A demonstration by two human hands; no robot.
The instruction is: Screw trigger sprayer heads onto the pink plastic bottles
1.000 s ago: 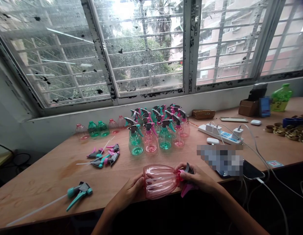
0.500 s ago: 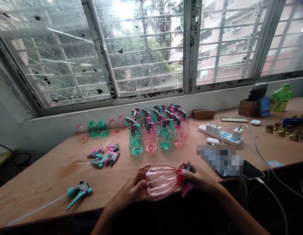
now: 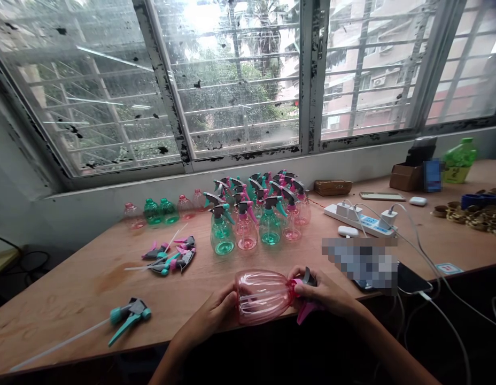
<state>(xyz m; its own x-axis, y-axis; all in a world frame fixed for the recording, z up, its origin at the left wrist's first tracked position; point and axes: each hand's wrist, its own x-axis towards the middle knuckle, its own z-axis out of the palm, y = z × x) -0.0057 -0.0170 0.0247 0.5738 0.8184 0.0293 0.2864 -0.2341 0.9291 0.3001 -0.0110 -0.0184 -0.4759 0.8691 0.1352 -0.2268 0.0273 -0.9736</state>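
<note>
A clear pink spray bottle (image 3: pixel 263 295) lies on its side at the near edge of the wooden table (image 3: pixel 87 289). My left hand (image 3: pixel 214 315) wraps round its base end. My right hand (image 3: pixel 326 293) is closed on the pink and grey trigger head (image 3: pixel 306 291) at the bottle's neck. Behind them stand several finished pink and green spray bottles (image 3: pixel 256 214) in a cluster.
Loose trigger heads (image 3: pixel 171 255) lie left of centre, one teal trigger head with a long tube (image 3: pixel 130 314) nearer the front left. Capless bottles (image 3: pixel 163 209) line the wall. A power strip (image 3: pixel 362 219), cables, a phone (image 3: pixel 410 278) and small boxes sit to the right.
The pink bottle has turned slightly between my hands and shifted a little; both hands stay on it at the table's edge.
</note>
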